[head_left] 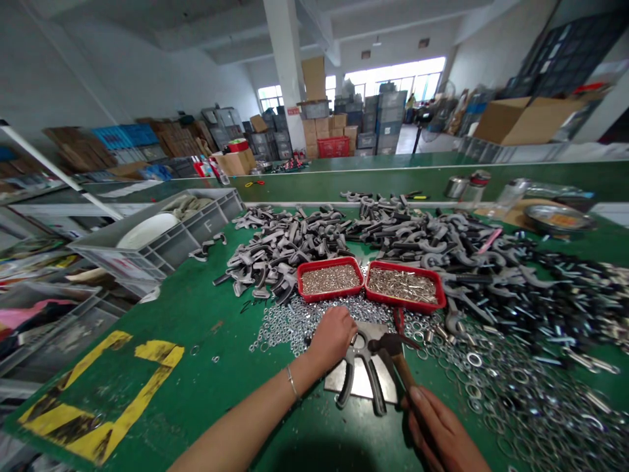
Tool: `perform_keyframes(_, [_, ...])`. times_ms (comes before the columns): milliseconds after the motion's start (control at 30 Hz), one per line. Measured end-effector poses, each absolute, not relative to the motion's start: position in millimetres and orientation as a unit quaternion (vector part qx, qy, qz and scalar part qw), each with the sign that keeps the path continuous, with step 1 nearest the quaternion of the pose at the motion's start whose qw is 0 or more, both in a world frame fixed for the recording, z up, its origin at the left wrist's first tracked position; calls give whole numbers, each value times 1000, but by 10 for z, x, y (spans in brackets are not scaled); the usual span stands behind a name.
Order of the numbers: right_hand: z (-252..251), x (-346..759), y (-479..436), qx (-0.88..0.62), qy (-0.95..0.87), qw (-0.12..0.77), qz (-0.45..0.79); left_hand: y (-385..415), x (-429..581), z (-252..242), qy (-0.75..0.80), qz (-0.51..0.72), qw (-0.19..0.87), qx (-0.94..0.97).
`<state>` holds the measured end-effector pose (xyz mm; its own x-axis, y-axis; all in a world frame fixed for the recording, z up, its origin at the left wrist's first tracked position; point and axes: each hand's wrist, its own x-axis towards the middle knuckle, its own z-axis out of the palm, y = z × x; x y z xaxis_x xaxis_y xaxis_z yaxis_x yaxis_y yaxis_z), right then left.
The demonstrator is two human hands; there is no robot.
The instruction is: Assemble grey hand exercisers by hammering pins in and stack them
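- Far left of my left hand, a yellow-taped rectangle [98, 400] marks the green bench top [206, 367], and a grey plastic crate [162, 229] sits beyond it.
- Ahead of that hand lies a heap of grey metal castings [285, 252]; shiny steel washers [289, 324] spread just before it.
- My left hand [333, 339] is closed, pressing a forked grey metal casting [376, 387] onto a flat steel plate [384, 387].
- My right hand [437, 426] grips a wooden-handled hammer [403, 371], its head just above the casting.
- Ahead sit two red trays [330, 278] of small metal pins; right lies a dark-handled heap [442, 252].
- Most parts lie loose; my palm hides the casting's top, and the frame cuts off my right hand.
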<state>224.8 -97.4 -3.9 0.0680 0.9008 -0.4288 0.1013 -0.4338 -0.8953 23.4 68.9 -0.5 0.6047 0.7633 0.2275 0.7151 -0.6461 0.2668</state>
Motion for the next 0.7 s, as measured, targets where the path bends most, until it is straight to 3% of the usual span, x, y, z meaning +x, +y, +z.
perform_keyframes(100, [-10,2251,-982,-641,-397,369,543,712,234,-30,343,130,13,930])
perform_keyframes(433, [-12,2286,-1028,-646,-386,357,554,784,203,-41,325,143,53,933])
perform_keyframes(700, [777,2494,-525,-613,-618,254,422,569,-59,109,429,250,188,848])
